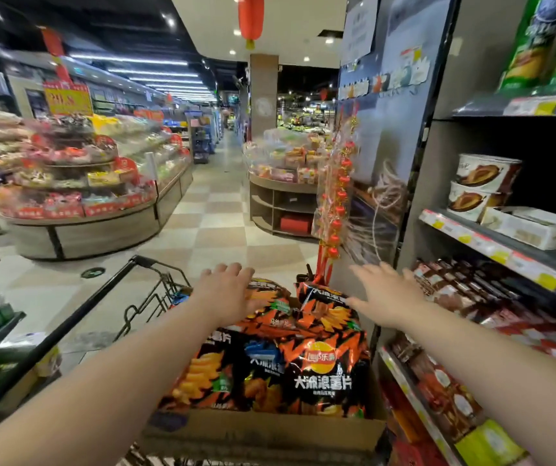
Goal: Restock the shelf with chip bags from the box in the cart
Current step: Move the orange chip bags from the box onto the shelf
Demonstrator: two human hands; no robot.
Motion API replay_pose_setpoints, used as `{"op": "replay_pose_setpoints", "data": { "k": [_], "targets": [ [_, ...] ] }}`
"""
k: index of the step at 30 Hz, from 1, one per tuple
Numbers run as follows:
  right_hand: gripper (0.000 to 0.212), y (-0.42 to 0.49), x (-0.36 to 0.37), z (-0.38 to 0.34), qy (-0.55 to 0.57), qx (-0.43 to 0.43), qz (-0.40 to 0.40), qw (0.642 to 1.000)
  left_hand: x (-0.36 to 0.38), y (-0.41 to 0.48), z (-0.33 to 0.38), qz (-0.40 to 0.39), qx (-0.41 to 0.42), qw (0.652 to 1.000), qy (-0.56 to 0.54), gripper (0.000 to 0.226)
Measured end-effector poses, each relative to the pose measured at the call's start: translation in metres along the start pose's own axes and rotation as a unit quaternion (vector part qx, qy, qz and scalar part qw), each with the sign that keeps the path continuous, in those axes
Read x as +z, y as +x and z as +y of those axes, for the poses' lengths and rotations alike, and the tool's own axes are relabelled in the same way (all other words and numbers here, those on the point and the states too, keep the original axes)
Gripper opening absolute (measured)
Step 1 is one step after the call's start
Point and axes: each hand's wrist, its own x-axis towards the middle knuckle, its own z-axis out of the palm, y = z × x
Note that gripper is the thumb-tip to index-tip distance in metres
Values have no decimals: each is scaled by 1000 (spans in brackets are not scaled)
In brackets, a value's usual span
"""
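Item: chip bags [303, 361], black and orange, packed upright and overlapping in a cardboard box [263, 428]. Location: the box sits in the shopping cart [155, 287], directly ahead of the person and just beside the shelf [491, 243] on the right.

Left hand [227, 290]: open, fingers spread, palm down, over the far-left bag in the box; whether it touches the bag cannot be told. Grips nothing.

Right hand [387, 294]: open, fingers spread, empty, at the far right edge of the box, between the rearmost bag and the shelf upright.

Key relation: the bags lie between and below the two hands, with the nearer rows back toward the person under the forearms. Each bag's long axis stands roughly vertical, faces turned toward the person. The rearmost right bag stands just left of the right hand; the left hand is over the rearmost left bag. Judged, either hand could close on a rear bag by dropping slightly.

Destination: the shelf, to the right of the box, right hand nearer. Lower tiers already hold dark red packets [454, 290]; the exact slot for the chips cannot be told.
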Motion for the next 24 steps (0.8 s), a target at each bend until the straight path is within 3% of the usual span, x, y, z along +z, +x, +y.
{"op": "replay_pose_setpoints", "data": {
  "k": [5, 10, 13, 17, 20, 24],
  "targets": [
    [70, 43, 29, -43, 0, 20, -30, 999, 24, 16, -68, -17, -10, 1000, -10, 86],
    [69, 67, 53, -56, -7, 65, -63, 996, 58, 40, -98, -51, 8, 998, -24, 80],
    [69, 75, 59, -52, -9, 86, -77, 993, 76, 57, -99, -77, 13, 996, -53, 81],
    [71, 92, 67, -35, -8, 97, -92, 991, 90, 81, -87, -97, -5, 991, -97, 98],
    [71, 108, 79, -19, -7, 105, -109, 988, 104, 97, -78, -104, -14, 989, -102, 86],
    [68, 131, 106, 9, 10, 102, -129, 986, 124, 123, -68, -163, -55, 977, -127, 92]
  ]
}}
